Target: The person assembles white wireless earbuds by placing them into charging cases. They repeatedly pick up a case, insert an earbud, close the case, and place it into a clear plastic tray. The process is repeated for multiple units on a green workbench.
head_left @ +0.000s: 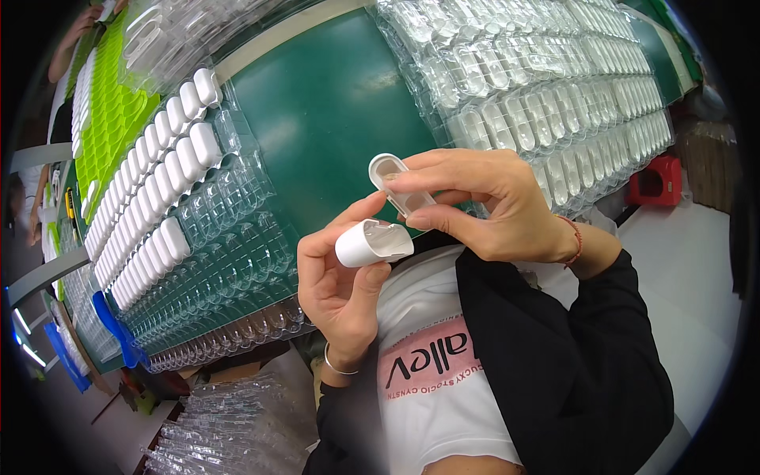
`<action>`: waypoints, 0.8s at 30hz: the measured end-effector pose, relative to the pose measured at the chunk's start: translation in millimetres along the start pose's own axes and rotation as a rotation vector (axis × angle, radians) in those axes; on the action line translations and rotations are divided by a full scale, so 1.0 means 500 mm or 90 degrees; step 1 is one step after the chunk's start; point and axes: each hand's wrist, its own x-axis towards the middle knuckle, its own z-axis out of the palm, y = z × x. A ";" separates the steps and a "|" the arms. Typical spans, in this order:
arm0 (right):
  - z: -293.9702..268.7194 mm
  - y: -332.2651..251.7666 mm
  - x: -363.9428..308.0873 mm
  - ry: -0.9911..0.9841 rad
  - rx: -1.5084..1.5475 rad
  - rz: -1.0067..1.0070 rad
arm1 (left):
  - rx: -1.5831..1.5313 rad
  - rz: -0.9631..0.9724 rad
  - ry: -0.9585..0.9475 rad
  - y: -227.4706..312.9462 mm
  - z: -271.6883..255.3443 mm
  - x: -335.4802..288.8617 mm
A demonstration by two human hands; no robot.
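Observation:
Between the thumb and fingers of my left hand is a white rounded plastic shell, hollow, its open end turned to the right. My right hand pinches a slim white oval plastic piece with a greyish recessed inside, tilted just above the shell. The two parts are close together, and I cannot tell whether they touch. To the left, a clear blister tray carries rows of white rounded cases, with several bare pockets on its right side.
More clear trays holding pale oval parts are stacked at the right of the green table. A lime-green mat lies far left, near another person's hand. A red stool stands right; bagged clear trays lie below the table.

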 end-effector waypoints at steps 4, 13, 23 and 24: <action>0.000 0.002 0.001 -0.001 -0.006 -0.002 | 0.049 0.020 0.028 -0.006 0.009 0.001; -0.003 0.009 0.006 0.015 -0.106 -0.069 | -0.026 -0.041 0.063 -0.003 -0.006 0.001; 0.001 0.012 0.000 0.062 -0.293 -0.218 | -0.149 -0.159 0.044 0.006 0.015 0.021; 0.004 0.017 -0.001 0.074 -0.308 -0.228 | -0.149 -0.155 0.040 0.005 0.016 0.021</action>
